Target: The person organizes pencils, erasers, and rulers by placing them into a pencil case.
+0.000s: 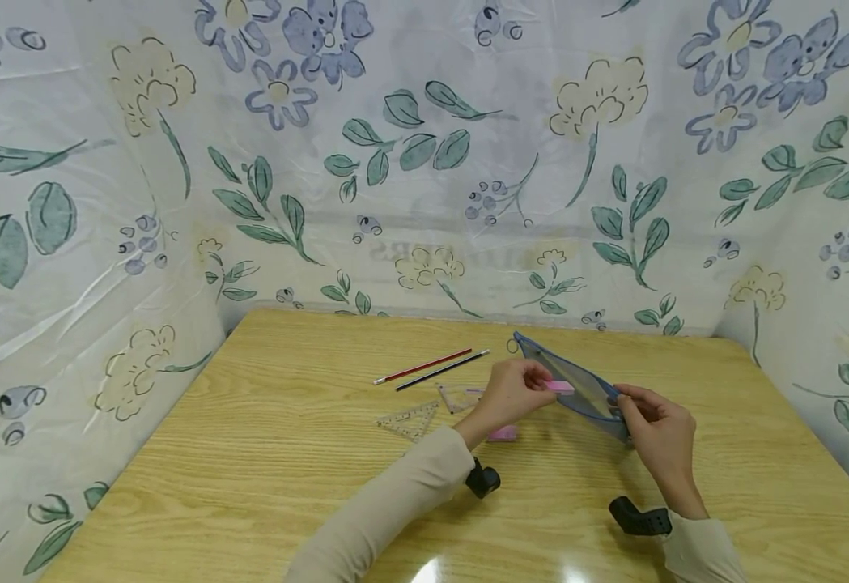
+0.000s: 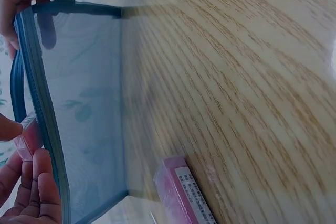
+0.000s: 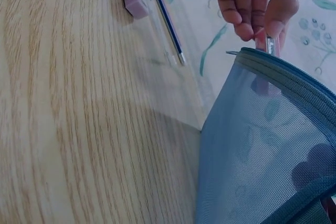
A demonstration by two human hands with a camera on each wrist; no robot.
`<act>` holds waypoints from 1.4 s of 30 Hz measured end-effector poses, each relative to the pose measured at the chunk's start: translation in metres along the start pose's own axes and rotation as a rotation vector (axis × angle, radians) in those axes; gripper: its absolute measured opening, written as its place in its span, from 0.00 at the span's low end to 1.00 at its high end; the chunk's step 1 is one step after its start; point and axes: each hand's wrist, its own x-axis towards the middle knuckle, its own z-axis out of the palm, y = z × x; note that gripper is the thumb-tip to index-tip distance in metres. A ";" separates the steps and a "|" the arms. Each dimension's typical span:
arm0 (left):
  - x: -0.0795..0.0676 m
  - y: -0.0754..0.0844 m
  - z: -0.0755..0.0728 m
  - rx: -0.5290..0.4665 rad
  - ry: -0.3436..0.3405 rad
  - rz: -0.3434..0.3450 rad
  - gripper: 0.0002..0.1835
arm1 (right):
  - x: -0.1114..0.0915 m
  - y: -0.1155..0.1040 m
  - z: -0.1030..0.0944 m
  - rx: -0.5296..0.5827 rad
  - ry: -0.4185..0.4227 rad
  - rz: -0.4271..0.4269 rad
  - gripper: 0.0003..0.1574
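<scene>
My left hand pinches a small pink eraser between thumb and fingers, right at the mouth of a blue mesh zip pouch. At the other end of the pouch, my right hand grips the rim and keeps the zipper mouth spread apart. The pouch stands tilted on the table, and some right fingers show dimly through its mesh in the right wrist view. Below my left wrist lies a second pink eraser with a white printed label.
Two pencils, one red and one dark, lie side by side further back. A clear set square rests left of my left hand, with another clear drawing tool partly behind that hand. A floral cloth hangs around the wooden table.
</scene>
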 end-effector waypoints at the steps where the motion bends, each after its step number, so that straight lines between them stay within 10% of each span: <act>1: 0.000 0.000 0.001 0.000 -0.002 0.002 0.07 | 0.000 0.000 0.000 0.001 0.001 0.000 0.09; 42: 0.000 -0.003 0.005 0.050 -0.050 0.018 0.09 | 0.001 -0.001 0.000 -0.028 0.022 0.003 0.08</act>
